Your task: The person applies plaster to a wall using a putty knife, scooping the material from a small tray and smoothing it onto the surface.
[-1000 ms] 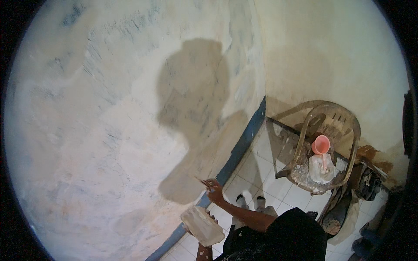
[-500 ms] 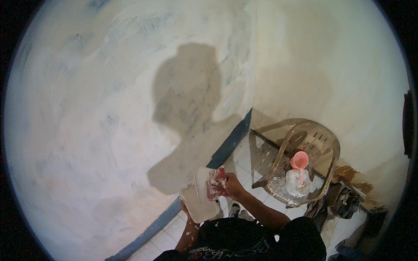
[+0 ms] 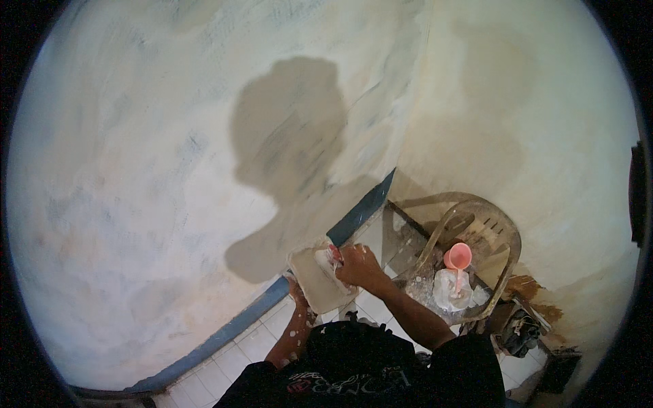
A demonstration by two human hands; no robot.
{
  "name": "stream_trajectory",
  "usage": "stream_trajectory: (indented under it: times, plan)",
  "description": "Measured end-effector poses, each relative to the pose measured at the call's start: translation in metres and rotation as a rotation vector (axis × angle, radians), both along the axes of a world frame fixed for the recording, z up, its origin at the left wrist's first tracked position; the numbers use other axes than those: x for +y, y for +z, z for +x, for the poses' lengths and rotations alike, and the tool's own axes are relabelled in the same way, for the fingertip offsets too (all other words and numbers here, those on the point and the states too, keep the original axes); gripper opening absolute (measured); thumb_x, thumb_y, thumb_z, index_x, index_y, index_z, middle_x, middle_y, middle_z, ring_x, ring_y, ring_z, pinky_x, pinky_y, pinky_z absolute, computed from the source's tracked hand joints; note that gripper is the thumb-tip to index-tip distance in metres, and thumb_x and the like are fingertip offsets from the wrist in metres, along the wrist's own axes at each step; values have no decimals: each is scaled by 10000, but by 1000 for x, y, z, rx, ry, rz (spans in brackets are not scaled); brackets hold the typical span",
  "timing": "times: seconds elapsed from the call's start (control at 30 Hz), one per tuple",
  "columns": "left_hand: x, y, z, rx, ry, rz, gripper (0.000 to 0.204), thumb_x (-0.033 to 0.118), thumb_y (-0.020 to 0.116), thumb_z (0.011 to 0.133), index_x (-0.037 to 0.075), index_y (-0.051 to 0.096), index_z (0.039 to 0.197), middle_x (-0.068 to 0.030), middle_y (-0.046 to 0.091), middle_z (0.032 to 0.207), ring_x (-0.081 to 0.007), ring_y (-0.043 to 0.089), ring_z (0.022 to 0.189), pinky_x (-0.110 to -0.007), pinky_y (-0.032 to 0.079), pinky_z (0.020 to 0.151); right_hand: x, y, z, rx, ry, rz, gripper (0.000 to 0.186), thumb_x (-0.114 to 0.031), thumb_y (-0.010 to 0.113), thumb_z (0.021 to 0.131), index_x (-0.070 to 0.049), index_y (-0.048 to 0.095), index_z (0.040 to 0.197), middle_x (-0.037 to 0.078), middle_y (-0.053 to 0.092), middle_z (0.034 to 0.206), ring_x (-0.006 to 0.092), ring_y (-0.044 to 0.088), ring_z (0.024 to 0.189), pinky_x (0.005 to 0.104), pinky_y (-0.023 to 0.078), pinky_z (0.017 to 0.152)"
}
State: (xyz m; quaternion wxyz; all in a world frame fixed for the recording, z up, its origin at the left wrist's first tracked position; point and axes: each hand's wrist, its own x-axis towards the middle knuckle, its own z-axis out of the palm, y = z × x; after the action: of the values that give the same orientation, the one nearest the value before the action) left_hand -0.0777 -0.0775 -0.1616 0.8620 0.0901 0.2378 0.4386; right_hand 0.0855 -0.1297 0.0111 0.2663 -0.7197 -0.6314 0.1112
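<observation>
My left hand [image 3: 298, 292] is closed on the edge of a shallow rectangular tray [image 3: 294, 261], held in front of my body. Pale, smooth paste coats the tray. Over its right side, my right hand [image 3: 359, 265] grips a scraper [image 3: 334, 254] with a red part showing, smeared with white paste. The scraper's blade lies at the paste, partly hidden by my fingers. White spots of paste dot my left forearm. Beyond the tray stands the wall [image 3: 156, 156], patchy with white and bluish-grey smears, and my shadow falls on it.
At the right, a dirty plastic armchair [image 3: 515, 262] stands in the corner. It bears a pink dipper [image 3: 459, 254] and a whitish plastic bag [image 3: 449, 292]. A dark bundle [image 3: 518, 334] lies beside it. A blue band [image 3: 360, 212] runs along the wall's foot above white floor tiles [image 3: 255, 343].
The scraper has turned and moved down onto the paste; its broad red side faced me before. The tray has shifted slightly up and right, and the view has moved a little.
</observation>
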Motion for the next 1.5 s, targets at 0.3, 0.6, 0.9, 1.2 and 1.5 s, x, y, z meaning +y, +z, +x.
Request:
stream_trajectory:
  times: [0.3,0.6,0.9,1.2,1.5]
  plan:
    - [24,11,4,-10,-6,35,624,525,372,795,80,389,1232,-147,488,1164,-323,488,1038,-442,384,906,33,21,-14,78,7,-354,272,-180,586,605,3,605,806,194,585,794,381,557,822,426,441,767]
    - [36,33,8,-67,-42,119,679,558,375,753,71,392,1226,-139,505,1119,-308,523,978,-431,427,847,41,24,-37,92,-123,-73,276,-181,572,612,2,604,817,237,589,819,356,571,838,428,431,776]
    - [26,69,6,-137,-48,166,733,518,456,740,39,326,1279,-179,432,1227,-341,442,1100,-453,349,946,52,14,-51,87,0,-231,231,-144,585,604,10,611,773,237,596,789,401,564,799,421,453,746]
    - [23,68,11,-218,-103,110,705,523,419,770,59,319,1290,-164,421,1247,-337,437,1110,-454,349,949,43,-12,-3,335,28,-160,262,-203,616,656,4,630,815,207,622,749,259,628,704,346,467,647]
    - [19,61,18,-301,-104,63,677,527,381,800,78,311,1302,-150,410,1266,-333,433,1121,-454,349,951,17,41,10,690,-177,-154,222,-172,622,727,2,640,863,108,640,722,113,552,649,297,438,636]
